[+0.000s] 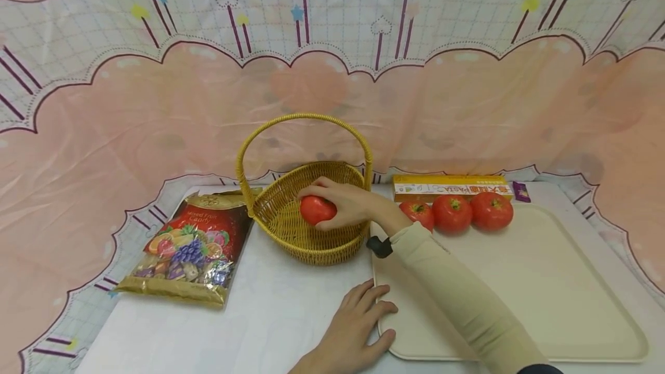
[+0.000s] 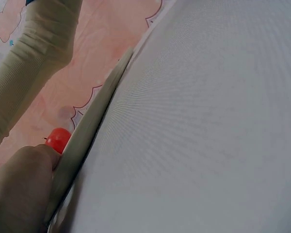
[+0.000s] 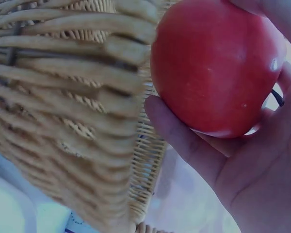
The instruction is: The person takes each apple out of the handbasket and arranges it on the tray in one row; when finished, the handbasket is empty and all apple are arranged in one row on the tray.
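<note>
My right hand (image 1: 345, 204) grips a red apple (image 1: 318, 210) inside the opening of the yellow wicker basket (image 1: 312, 255), under its tall arched handle. In the right wrist view, fingers and thumb curl round the apple (image 3: 218, 68), whose dark stem points toward the palm, close beside the woven basket wall (image 3: 72, 97). My left hand (image 1: 355, 328) rests with spread fingers at the left edge of the beige tray (image 1: 519, 293), its fingertips over the rim. Three more red apples (image 1: 452, 214) sit in a row at the tray's back left, one partly hidden by the right forearm.
A bag of mixed fruit candy (image 1: 194, 247) lies left of the basket. Behind the apples stands a yellow and white pasta box (image 1: 449, 186), with a small purple wrapped candy (image 1: 521, 191) at its right end. A patterned cloth (image 1: 332, 85) hangs behind the white table (image 1: 280, 305).
</note>
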A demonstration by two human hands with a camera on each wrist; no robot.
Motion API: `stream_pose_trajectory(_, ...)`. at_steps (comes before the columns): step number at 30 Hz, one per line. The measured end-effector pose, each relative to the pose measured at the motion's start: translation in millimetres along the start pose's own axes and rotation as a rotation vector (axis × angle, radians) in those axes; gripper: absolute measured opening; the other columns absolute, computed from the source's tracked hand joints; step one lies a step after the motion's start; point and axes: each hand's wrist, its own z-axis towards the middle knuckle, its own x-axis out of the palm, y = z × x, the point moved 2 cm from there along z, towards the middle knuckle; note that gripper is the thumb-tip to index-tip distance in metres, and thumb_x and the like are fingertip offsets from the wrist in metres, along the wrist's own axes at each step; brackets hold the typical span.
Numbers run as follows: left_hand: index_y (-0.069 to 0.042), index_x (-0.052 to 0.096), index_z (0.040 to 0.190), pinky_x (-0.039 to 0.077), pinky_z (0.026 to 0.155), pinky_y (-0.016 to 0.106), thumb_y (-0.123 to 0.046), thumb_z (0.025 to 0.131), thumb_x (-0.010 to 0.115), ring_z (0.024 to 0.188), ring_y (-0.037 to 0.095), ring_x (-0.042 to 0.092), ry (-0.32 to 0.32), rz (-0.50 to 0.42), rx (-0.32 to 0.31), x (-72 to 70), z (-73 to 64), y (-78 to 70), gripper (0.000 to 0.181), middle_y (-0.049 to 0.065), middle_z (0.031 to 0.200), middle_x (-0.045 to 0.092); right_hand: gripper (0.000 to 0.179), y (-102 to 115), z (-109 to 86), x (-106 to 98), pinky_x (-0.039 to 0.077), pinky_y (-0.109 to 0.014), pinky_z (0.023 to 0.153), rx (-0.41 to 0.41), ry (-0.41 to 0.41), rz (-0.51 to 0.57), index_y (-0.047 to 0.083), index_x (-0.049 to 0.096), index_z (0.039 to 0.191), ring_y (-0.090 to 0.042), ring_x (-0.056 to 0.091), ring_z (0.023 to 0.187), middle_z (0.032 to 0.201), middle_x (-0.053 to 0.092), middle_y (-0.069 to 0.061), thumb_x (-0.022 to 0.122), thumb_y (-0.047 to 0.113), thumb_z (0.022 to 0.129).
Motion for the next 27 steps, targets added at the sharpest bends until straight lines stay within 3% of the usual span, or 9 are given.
stream_pose_trajectory(5, -0.027, 0.055, 0.116, 0.037, 0.104, 0.048, -0.038, 0.095, 0.048, 0.132, 0.030, 0.039, -0.021, 0.003, 0.012, -0.4, 0.0, 1.8, 0.024, 0.001, 0.139, 0.046, 0.061, -3, -6.3, 0, 0.051, -0.037, 0.090, 0.011, -0.029, 0.010, 0.032, 0.043, 0.137, -0.018, 0.056, 0.105, 0.134, 0.040, 0.001, 0.067, 0.038, 0.081)
stream_pose_trajectory(18, -0.028, 0.054, 0.116, 0.037, 0.105, 0.048, -0.039, 0.095, 0.048, 0.133, 0.028, 0.039, 0.006, -0.008, -0.002, -1.3, -0.7, 2.0, 0.025, 0.000, 0.139, 0.046, 0.060, -4, -27.5, -1, 0.050, -0.043, 0.091, 0.053, -0.134, 0.087, 0.035, 0.043, 0.135, -0.021, 0.054, 0.112, 0.135, 0.040, 0.005, 0.069, 0.040, 0.080)
stream_pose_trajectory(27, -0.028, 0.054, 0.116, 0.037, 0.105, 0.047, -0.040, 0.096, 0.047, 0.132, 0.028, 0.040, -0.005, 0.007, 0.007, -1.7, -2.0, 1.9, 0.025, 0.001, 0.139, 0.047, 0.060, -3, -38.0, -1, 0.051, -0.043, 0.089, 0.033, -0.182, 0.115, 0.039, 0.042, 0.135, -0.021, 0.055, 0.108, 0.136, 0.039, 0.005, 0.069, 0.039, 0.081)
